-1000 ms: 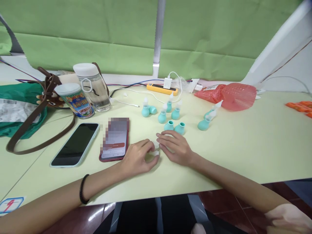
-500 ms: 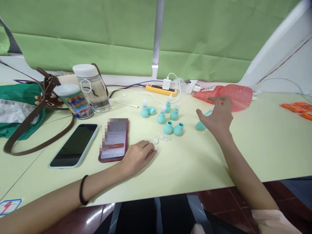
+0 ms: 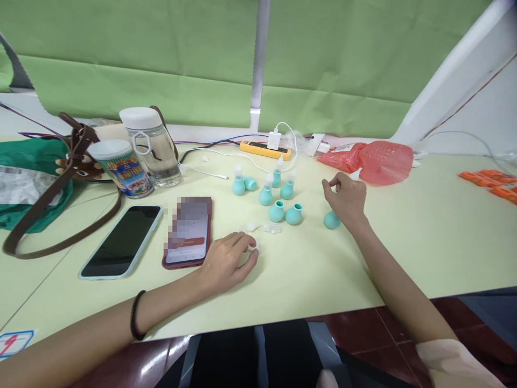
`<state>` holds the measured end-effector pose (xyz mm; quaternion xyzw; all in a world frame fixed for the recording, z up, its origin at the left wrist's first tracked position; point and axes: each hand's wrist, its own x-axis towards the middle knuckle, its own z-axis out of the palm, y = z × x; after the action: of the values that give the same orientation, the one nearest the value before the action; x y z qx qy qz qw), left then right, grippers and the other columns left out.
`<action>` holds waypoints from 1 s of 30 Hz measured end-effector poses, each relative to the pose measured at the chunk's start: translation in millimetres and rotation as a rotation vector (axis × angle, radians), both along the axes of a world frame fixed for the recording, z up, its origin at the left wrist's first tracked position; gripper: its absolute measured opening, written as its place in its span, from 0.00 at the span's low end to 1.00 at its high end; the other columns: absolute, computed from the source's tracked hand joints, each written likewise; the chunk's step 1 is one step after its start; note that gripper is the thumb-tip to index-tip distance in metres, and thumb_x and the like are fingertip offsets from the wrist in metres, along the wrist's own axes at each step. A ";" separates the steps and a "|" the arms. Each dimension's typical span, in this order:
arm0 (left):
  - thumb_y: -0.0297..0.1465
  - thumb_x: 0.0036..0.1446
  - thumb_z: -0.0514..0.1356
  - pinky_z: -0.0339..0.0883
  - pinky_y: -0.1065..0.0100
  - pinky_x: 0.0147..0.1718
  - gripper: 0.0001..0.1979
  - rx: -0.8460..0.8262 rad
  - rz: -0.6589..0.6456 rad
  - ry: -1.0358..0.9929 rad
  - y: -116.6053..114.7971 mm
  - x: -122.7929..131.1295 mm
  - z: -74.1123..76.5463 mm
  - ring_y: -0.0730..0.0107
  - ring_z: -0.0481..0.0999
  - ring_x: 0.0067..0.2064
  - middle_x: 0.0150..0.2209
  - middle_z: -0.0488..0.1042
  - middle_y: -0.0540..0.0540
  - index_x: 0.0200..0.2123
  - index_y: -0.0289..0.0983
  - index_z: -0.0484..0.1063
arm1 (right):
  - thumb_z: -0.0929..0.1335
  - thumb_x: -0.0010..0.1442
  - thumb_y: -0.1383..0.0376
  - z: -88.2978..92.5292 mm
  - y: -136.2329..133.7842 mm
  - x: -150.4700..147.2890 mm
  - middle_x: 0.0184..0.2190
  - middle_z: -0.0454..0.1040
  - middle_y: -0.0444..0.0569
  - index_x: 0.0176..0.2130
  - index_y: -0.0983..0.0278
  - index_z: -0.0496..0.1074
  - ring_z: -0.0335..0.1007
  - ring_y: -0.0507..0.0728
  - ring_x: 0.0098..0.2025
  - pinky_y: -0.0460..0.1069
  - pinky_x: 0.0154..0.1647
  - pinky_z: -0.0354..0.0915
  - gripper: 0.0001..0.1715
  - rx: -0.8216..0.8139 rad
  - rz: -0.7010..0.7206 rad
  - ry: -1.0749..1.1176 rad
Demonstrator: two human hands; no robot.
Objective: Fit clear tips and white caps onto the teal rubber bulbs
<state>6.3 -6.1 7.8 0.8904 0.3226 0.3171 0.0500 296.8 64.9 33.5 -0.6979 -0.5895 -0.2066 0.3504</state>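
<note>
My left hand (image 3: 226,262) rests on the table beside the red-cased phone. Between its thumb and forefinger is a small white translucent plastic piece (image 3: 256,246). My right hand (image 3: 347,198) is closed at the right, its fingertips pinched around a teal part of a squeeze bulb, mostly hidden. Just below those fingers sits a round teal bulb (image 3: 332,220), and a white pointed tip (image 3: 356,173) shows behind the knuckles. Two open-necked teal bulbs (image 3: 285,212) stand mid-table. Behind them are several bulbs with clear nozzles (image 3: 265,193). Loose clear nozzle pieces (image 3: 271,228) lie near my left hand.
Left of my left hand lie a red-cased phone (image 3: 189,237) and a dark-screened phone (image 3: 123,242). Farther back stand a noodle cup (image 3: 125,172) and a water bottle (image 3: 155,151). A yellow power strip (image 3: 258,150), red bubble wrap (image 3: 385,161) and orange items (image 3: 490,180) lie beyond.
My right hand has come down and left, its spread fingers closing together over the teal bulb. My left thumb and forefinger have shifted, showing the white piece more plainly.
</note>
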 end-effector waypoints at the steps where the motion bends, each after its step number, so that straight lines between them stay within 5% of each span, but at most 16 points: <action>1: 0.27 0.53 0.50 0.59 0.72 0.23 0.04 0.009 -0.006 -0.013 0.0 0.0 0.2 0.72 0.66 0.26 0.24 0.67 0.48 0.31 0.34 0.63 | 0.62 0.48 0.62 0.3 -0.6 -1.2 0.13 0.53 0.39 0.21 0.64 0.61 0.50 0.48 0.16 0.46 0.22 0.52 0.09 0.042 0.028 0.005; 5: 0.25 0.52 0.50 0.60 0.71 0.24 0.03 0.073 -0.069 -0.088 -1.2 -0.6 0.2 0.72 0.66 0.26 0.24 0.67 0.48 0.31 0.34 0.63 | 0.64 0.47 0.61 9.7 -11.2 -12.7 0.11 0.46 0.36 0.17 0.63 0.58 0.44 0.46 0.14 0.45 0.19 0.50 0.14 0.278 0.150 0.129; 10: 0.27 0.50 0.54 0.61 0.71 0.23 0.05 0.190 -0.179 -0.135 -7.3 -0.9 -0.1 0.71 0.67 0.28 0.26 0.68 0.46 0.33 0.34 0.62 | 0.67 0.45 0.61 26.8 -38.7 -45.2 0.10 0.49 0.37 0.14 0.63 0.55 0.47 0.46 0.13 0.45 0.14 0.49 0.19 0.471 0.397 0.686; 14: 0.34 0.49 0.57 0.65 0.69 0.25 0.13 0.130 -0.205 -0.103 -13.2 1.1 3.8 0.67 0.70 0.31 0.30 0.70 0.43 0.36 0.34 0.61 | 0.67 0.43 0.66 20.1 -55.9 -77.7 0.10 0.49 0.37 0.12 0.64 0.51 0.47 0.45 0.13 0.44 0.13 0.49 0.21 0.343 0.677 1.093; 21: 0.50 0.41 0.57 0.66 0.64 0.28 0.27 -0.169 -0.117 0.037 -23.0 11.2 8.0 0.62 0.68 0.33 0.33 0.71 0.43 0.39 0.35 0.64 | 0.68 0.47 0.63 -0.6 -77.8 -117.0 0.11 0.43 0.37 0.10 0.65 0.49 0.43 0.44 0.13 0.43 0.12 0.45 0.27 0.111 0.829 1.413; 30: 0.31 0.39 0.56 0.63 0.66 0.27 0.10 -0.213 -0.166 -0.018 -26.5 16.0 -3.4 0.68 0.62 0.27 0.22 0.68 0.47 0.28 0.33 0.67 | 0.70 0.44 0.60 -6.5 -73.5 -118.9 0.10 0.39 0.34 0.12 0.64 0.43 0.38 0.42 0.13 0.42 0.11 0.45 0.32 -0.280 0.830 1.611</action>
<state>22.2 -32.7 4.4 0.9009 0.2790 0.2836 0.1733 177.9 -8.7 27.1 -0.3993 -0.3902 0.5581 0.6139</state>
